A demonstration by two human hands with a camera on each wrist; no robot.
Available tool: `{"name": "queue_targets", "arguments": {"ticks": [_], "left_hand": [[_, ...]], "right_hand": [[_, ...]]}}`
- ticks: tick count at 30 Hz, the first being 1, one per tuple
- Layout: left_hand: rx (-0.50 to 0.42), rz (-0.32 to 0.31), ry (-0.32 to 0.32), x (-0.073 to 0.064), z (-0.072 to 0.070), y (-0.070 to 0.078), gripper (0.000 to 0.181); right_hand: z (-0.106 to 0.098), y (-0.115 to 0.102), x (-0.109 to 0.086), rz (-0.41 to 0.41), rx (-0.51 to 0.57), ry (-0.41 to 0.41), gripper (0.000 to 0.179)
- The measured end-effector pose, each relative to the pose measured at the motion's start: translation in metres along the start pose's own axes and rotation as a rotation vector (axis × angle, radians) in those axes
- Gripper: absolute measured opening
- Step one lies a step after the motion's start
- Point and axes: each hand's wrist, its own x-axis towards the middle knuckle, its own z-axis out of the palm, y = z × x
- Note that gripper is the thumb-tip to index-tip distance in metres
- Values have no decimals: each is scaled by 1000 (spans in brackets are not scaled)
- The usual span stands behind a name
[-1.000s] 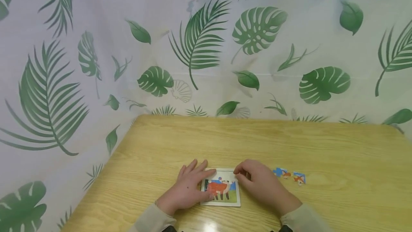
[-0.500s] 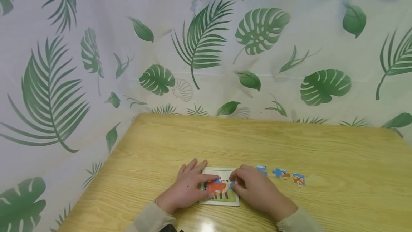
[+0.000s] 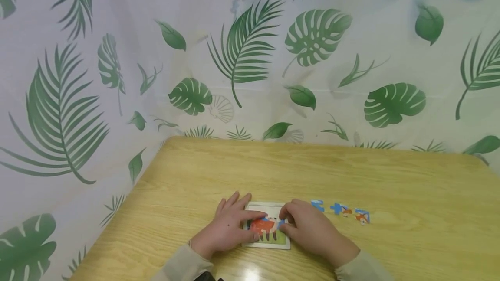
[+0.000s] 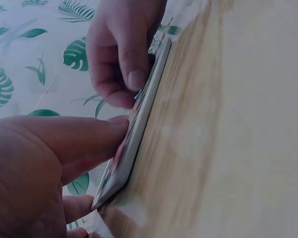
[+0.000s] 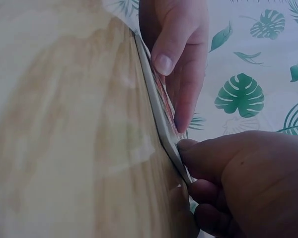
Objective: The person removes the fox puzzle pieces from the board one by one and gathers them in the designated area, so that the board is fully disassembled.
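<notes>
A small white-framed jigsaw puzzle (image 3: 269,245) with a red animal on green ground lies flat on the table. My left hand (image 3: 230,224) rests across its left side, fingers spread, thumb and index finger on the picture. At the puzzle's right edge, my right hand (image 3: 312,229) has thumb and index finger close together on a blue puzzle piece (image 3: 280,223), mostly hidden by the fingers. The left wrist view shows the right hand (image 4: 124,49) with curled fingers over the far end of the puzzle frame (image 4: 139,134). From the right wrist view, the left hand (image 5: 181,54) touches the picture.
To the right lie loose pieces: a blue one (image 3: 318,205), one blue and orange (image 3: 340,209), and one with an orange animal face (image 3: 362,216). The wooden table (image 3: 218,164) reaches back to a leaf-print curtain (image 3: 258,68).
My right hand has moved down from the puzzle's upper right corner to its right edge, uncovering a loose blue piece behind it. The left index finger has shifted slightly lower on the picture.
</notes>
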Motion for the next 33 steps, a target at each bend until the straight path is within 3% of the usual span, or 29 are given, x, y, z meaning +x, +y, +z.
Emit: {"name": "queue_targets", "arguments": {"ticks": [8,17,25,33], "left_hand": [[5,-8,21,-2,2,4,54],[34,-6,-41,-8,9,15,63],[25,-8,-20,-5,9,14,57],[46,-2,-14,-5,10,12,53]], "right_hand": [[-2,-6,4,28,8,-10,14],[-2,-8,-1,45,28,-20,15],[-4,-7,-1,53,43,-17,15],[-2,-4,-2,9,57,0,16]]}}
